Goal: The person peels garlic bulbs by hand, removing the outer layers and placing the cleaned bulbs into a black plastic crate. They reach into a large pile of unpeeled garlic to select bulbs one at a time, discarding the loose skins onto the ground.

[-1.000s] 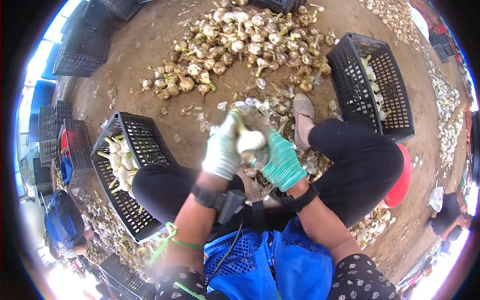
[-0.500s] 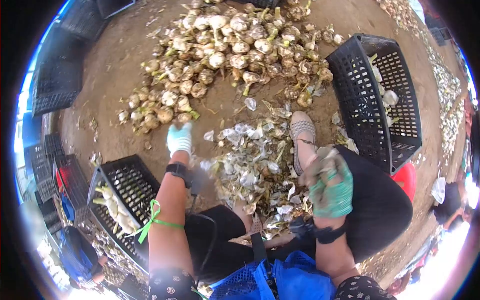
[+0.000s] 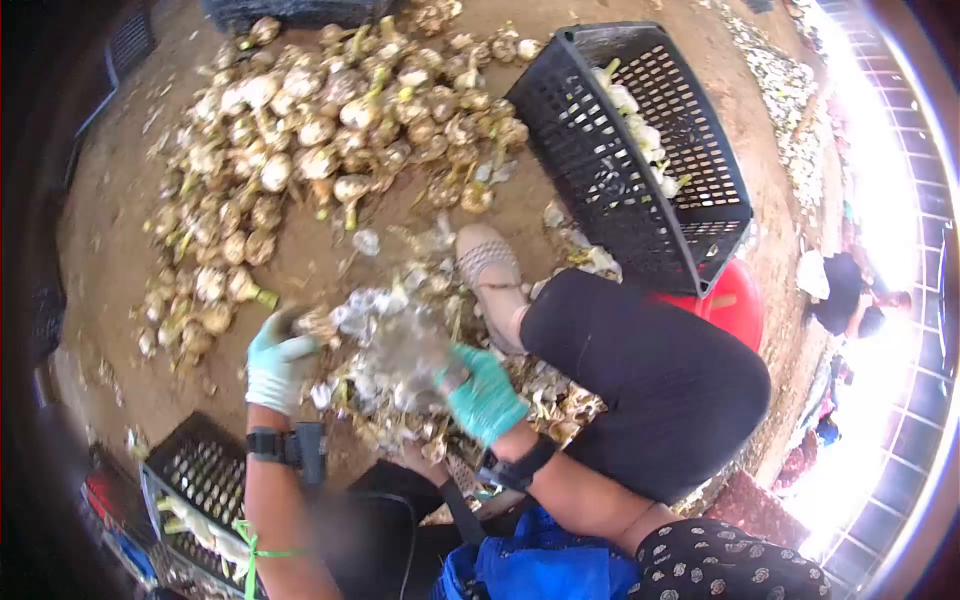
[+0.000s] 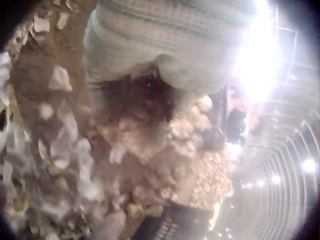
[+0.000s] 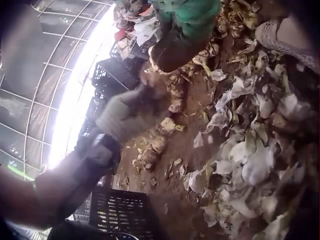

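In the head view, my left hand point(image 3: 280, 365), in a pale, dirt-tipped glove, holds a brownish garlic bulb point(image 3: 318, 324) at its fingertips beside the near edge of the garlic pile point(image 3: 320, 130). My right hand point(image 3: 482, 395), in a green glove, reaches toward it over a heap of peeled skins point(image 3: 375, 400). Its fingers are blurred, and no bulb shows in them. The right wrist view shows its brown-tipped thumb point(image 5: 175, 52) extended, with the left hand point(image 5: 122, 117) beyond. The left wrist view has the left glove point(image 4: 165, 45) from behind, its fingers dark and blurred.
A black crate point(image 3: 620, 170) with white garlic stands at the right, near a red basin point(image 3: 730, 310). Another crate point(image 3: 200, 460) with trimmed garlic sits at the lower left. A shoe point(image 3: 487, 262) rests beside the skins, and a bent knee point(image 3: 650, 370) lies below it.
Both hands worked on a white bulb at first. Then the left reached the pile while the right moved by the right knee. Now they come together over the skins, the left with another bulb.
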Motion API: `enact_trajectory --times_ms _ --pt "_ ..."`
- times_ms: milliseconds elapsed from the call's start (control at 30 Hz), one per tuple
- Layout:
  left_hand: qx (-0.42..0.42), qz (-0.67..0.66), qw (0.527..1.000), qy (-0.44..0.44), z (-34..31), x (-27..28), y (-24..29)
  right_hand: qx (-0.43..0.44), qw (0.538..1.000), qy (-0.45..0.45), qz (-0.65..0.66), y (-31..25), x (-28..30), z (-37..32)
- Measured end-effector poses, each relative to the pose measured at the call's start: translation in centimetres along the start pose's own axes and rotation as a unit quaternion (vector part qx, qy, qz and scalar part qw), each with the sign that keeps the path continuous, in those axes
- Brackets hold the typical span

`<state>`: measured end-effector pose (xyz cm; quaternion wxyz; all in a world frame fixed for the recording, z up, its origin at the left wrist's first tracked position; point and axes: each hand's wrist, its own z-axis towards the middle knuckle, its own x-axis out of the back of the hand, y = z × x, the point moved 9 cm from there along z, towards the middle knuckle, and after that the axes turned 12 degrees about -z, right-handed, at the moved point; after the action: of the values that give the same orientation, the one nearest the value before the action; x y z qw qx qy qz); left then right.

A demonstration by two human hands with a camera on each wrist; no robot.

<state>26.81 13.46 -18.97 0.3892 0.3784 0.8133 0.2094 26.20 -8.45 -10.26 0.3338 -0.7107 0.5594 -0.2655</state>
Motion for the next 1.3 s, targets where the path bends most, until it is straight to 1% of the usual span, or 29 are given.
enact_trajectory --times_ms 33,67,100,133,167,233,267,333,367,400,433,467,500,567,667,767,800,833,900,967,1000,1033,1067,1100,1167,1200,1233,1267,1300 --pt "-0.008 0.058 0.998 -0.029 -1.5 -2.8 0.2 0.072 0.991 0.032 -0.110 2.2 0.8 0.9" --pt "-0.009 0.145 0.989 -0.036 -3.6 -5.9 0.9 0.078 0.991 0.038 -0.097 1.9 1.0 0.6" --pt "-0.044 0.202 0.975 -0.084 -4.7 -7.9 0.4 -0.028 0.999 0.005 -0.028 2.6 0.8 0.0" --pt "-0.034 0.205 0.968 -0.143 -6.6 -11.4 0.5 0.078 0.995 0.041 -0.044 0.9 1.4 -0.4" --pt "0.014 0.166 0.976 -0.142 -7.8 -12.9 -0.7 0.094 0.995 0.037 -0.025 0.7 1.4 -0.4" --pt "-0.056 0.257 0.951 -0.162 -9.6 -15.2 -0.7 0.047 0.998 0.044 0.017 1.7 2.1 -0.4" --pt "-0.060 0.262 0.950 -0.161 -10.2 -15.8 -1.1 0.102 0.970 0.070 -0.209 0.2 2.8 -1.2" --pt "-0.142 0.342 0.922 -0.110 -11.6 -16.1 -0.7 0.109 0.962 0.048 -0.246 -0.9 2.8 -2.5" --pt "-0.147 0.347 0.920 -0.108 -12.2 -16.3 -0.9 0.112 0.951 0.026 -0.288 -1.1 2.4 -3.1" --pt "-0.138 0.340 0.924 -0.107 -12.7 -16.5 -1.1 0.168 0.939 0.062 -0.292 -2.1 2.6 -4.0" --pt "-0.128 0.333 0.928 -0.107 -13.3 -17.0 -1.1 0.173 0.940 0.060 -0.288 -2.4 2.7 -4.4" --pt "-0.016 0.273 0.958 -0.087 -13.9 -16.5 -2.2 0.181 0.927 0.039 -0.325 -2.9 2.6 -4.8" --pt "-0.017 0.275 0.957 -0.085 -14.3 -16.5 -2.4 0.187 0.913 0.018 -0.362 -3.0 2.4 -5.3" --pt "0.000 0.156 0.982 -0.110 -14.9 -16.5 -2.8 0.230 0.909 0.015 -0.347 -2.8 2.6 -5.6" --pt "-0.020 0.180 0.977 -0.115 -16.0 -16.8 -2.3 0.223 0.944 -0.047 -0.239 -3.1 2.6 -6.9" --pt "-0.026 0.177 0.977 -0.120 -16.5 -15.7 -2.8 0.272 0.920 -0.047 -0.280 -4.3 3.0 -8.3" --pt "-0.018 0.144 0.983 -0.109 -16.5 -15.2 -3.1 0.208 0.937 -0.093 -0.263 -3.0 2.7 -7.6" --pt "-0.010 0.111 0.989 -0.098 -16.7 -14.8 -3.2 0.211 0.937 -0.094 -0.263 -3.0 2.5 -7.9" --pt "-0.011 0.104 0.990 -0.093 -17.3 -14.8 -2.9 0.138 0.983 -0.058 -0.110 -2.1 3.6 -7.8" --pt "-0.086 0.215 0.967 -0.109 -18.0 -15.4 -1.9 0.163 0.977 -0.088 -0.111 -1.5 2.9 -7.4" --pt "-0.176 0.349 0.911 -0.129 -18.2 -16.2 -0.9 0.209 0.955 -0.076 -0.196 -2.2 2.5 -7.8" --pt "-0.173 0.347 0.913 -0.128 -18.8 -16.1 -1.4 0.250 0.925 -0.063 -0.279 -2.4 2.0 -8.9" --pt "-0.210 0.374 0.894 -0.126 -19.3 -16.6 -1.1 0.218 0.912 -0.029 -0.346 -1.6 2.2 -8.5" --pt "-0.245 0.400 0.874 -0.124 -19.8 -17.2 -0.6 0.217 0.911 -0.028 -0.348 -1.6 2.1 -8.7" --pt "-0.283 0.425 0.852 -0.119 -20.3 -17.5 -0.1 0.227 0.953 -0.014 -0.200 -1.9 2.6 -9.2" --pt "-0.157 0.222 0.957 -0.104 -19.4 -15.7 -1.2 0.228 0.953 -0.015 -0.201 -1.7 2.4 -9.4" --pt "-0.022 0.003 0.996 -0.082 -18.9 -14.6 -3.1 0.239 0.950 0.007 -0.202 -1.7 2.6 -9.6" --pt "-0.037 -0.149 0.987 -0.052 -18.4 -14.6 -3.7 0.252 0.946 0.028 -0.203 -2.0 2.7 -9.9" --pt "-0.013 -0.215 0.975 -0.054 -18.3 -14.5 -4.3 0.263 0.942 0.051 -0.203 -2.4 2.9 -10.1"
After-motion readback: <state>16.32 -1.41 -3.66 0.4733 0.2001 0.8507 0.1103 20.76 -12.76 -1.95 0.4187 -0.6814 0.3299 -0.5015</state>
